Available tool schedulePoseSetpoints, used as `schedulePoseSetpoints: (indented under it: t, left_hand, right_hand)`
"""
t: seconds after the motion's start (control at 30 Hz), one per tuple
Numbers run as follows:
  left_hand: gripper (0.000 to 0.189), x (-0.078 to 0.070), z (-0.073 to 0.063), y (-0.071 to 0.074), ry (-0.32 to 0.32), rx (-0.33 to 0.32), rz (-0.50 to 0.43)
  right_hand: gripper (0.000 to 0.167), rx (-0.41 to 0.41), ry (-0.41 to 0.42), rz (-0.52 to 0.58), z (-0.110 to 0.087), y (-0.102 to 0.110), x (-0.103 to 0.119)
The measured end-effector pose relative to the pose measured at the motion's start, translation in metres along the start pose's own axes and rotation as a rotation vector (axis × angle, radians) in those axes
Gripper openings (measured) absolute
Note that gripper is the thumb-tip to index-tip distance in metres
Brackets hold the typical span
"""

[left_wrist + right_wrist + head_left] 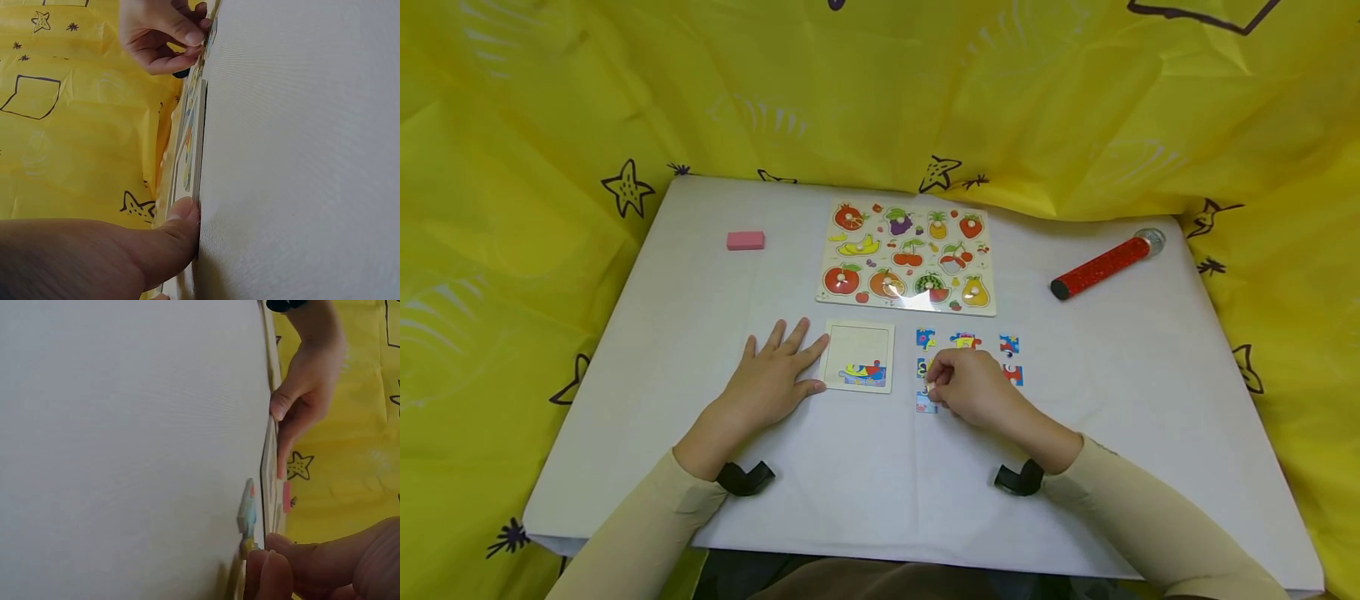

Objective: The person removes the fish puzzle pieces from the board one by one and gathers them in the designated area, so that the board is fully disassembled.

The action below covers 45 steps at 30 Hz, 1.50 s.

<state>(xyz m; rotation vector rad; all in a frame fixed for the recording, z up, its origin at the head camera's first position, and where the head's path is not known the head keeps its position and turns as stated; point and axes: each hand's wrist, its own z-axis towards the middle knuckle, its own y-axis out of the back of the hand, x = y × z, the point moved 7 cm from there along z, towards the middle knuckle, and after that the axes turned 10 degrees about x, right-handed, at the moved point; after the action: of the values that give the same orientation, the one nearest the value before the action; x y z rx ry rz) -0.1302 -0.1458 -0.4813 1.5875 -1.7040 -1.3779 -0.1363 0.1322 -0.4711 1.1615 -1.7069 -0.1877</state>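
Observation:
My left hand (767, 375) lies spread on the table, its thumb and index fingertip at the left edge of a square wooden puzzle board (831, 358). Joined pieces (865, 373) in blue, yellow and red fill the board's lower right part. Thumb and fingers of my right hand (973, 387) pinch a small puzzle piece, mostly hidden by the fingertips, above the left column of loose pieces. Around that hand lie several others: a blue one (926, 337), a yellow and red one (965, 340), a red and blue one (1012, 374) and a pale blue one (248, 509).
Behind the small board lies a fruit peg puzzle (906, 258). A pink block (746, 241) sits at the back left, a red glittery tube (1105, 265) at the back right. Yellow cloth (880, 100) hangs around the white table (820, 467).

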Motion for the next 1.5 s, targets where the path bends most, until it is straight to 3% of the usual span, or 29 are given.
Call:
schedulePoseSetpoints:
  t: [0.23, 0.6, 0.83, 1.0, 1.5]
  left_hand:
    - [0.078, 0.0, 0.0, 0.0, 0.01, 0.01, 0.003]
    - [0.077, 0.0, 0.0, 0.001, 0.007, 0.01, -0.004]
    - [0.077, 0.0, -0.001, 0.001, 0.006, 0.01, -0.005]
    - [0.077, 0.0, 0.0, 0.0, 0.005, 0.008, -0.008]
    - [0.077, -0.001, 0.001, 0.0, 0.013, 0.009, -0.01]
  right_hand:
    - [0.015, -0.022, 0.134, -0.017, 0.011, 0.009, 0.023]
    - [0.03, 0.093, 0.321, 0.006, 0.044, -0.008, 0.064]
    - [0.032, 0.172, 0.337, 0.029, 0.062, -0.023, 0.079]
    - [0.031, 0.164, 0.332, -0.047, 0.069, -0.029, 0.08]
    - [0.018, 0.15, 0.334, -0.182, 0.065, -0.036, 0.082]
